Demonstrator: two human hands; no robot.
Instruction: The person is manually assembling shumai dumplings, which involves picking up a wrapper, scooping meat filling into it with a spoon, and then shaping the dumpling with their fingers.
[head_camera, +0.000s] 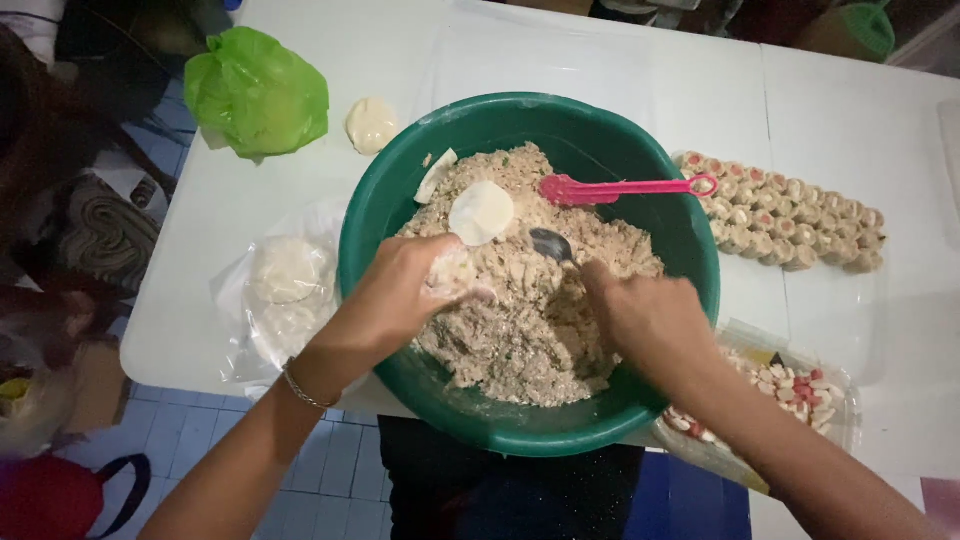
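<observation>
A big green basin (390, 200) holds a mound of pale minced filling (535, 320). My left hand (410, 285) hovers over the filling, fingers curled around a small round dough wrapper. My right hand (640, 315) grips a metal spoon (552, 245) whose bowl points up and left over the filling. A loose round wrapper (481, 212) lies on the filling, and another wrapper (436, 175) leans at the basin's rim. A pink plastic spoon (625, 188) rests across the far side of the filling.
Rows of finished filled dumplings (790, 215) lie on the white table (560, 60) to the right. A clear tub of red and white diced bits (805, 390) stands near right. A bag of wrappers (285, 290), one loose wrapper (370, 124) and a green bag (258, 92) lie left.
</observation>
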